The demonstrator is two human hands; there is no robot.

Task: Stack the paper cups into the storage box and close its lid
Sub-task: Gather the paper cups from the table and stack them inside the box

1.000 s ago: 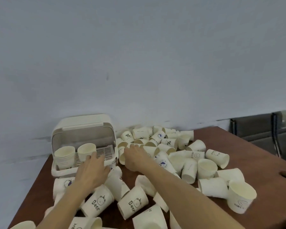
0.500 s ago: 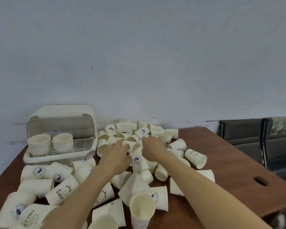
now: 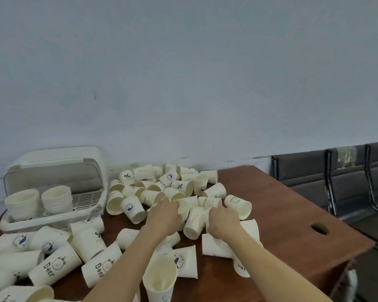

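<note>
— What can you read on the cups from the head camera?

— "Bear" with a little bear face on the two (image 3: 57, 265) lying near my left forearm, "HELLO" with a smiley on one (image 3: 209, 202) just beyond my right hand (image 3: 223, 221), and a percent sign on a cup (image 3: 127, 176) near the wall.

— And your hands?

— Both are down in the pile of paper cups (image 3: 162, 192). My left hand (image 3: 165, 216) has its fingers curled on a cup lying on its side; my right hand's fingers are curled onto another. How firm either hold is, I cannot tell.

— Where is the box?

— The storage box (image 3: 52, 221) sits at the far left of the brown wooden table (image 3: 292, 227), lid (image 3: 55, 162) raised, two stacks of cups (image 3: 39, 201) standing on its slotted tray.

— The room?

— A pale wall (image 3: 183, 73) behind, dark chairs (image 3: 336, 179) to the right, and a hole (image 3: 319, 228) in the tabletop.
</note>
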